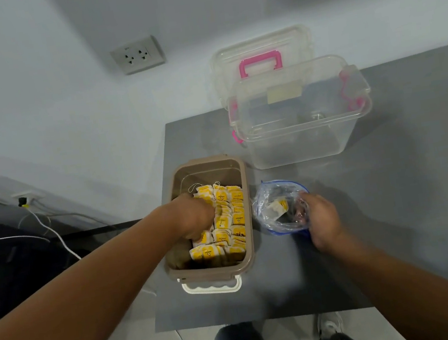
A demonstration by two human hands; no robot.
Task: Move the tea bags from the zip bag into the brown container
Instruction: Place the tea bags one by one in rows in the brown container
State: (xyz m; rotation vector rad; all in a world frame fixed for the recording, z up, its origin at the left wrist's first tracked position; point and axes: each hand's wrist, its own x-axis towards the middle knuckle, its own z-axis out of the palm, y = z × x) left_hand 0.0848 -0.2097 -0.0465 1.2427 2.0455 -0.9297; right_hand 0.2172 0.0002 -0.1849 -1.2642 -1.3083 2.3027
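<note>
Yellow tea bags (278, 207) left in the zip bag (276, 205) lie just left of my right hand (321, 222), whose fingers pinch its rim, while my left hand (195, 217), curled down in the brown container (245, 195), sits farther off.

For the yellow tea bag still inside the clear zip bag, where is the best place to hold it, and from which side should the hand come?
Probably pinch the upper edge of the yellow tea bag, coming from above through the open mouth of the clear zip bag. The mouth faces up and the right hand holds its rim open, so the bag's plastic walls block the sides.
</note>
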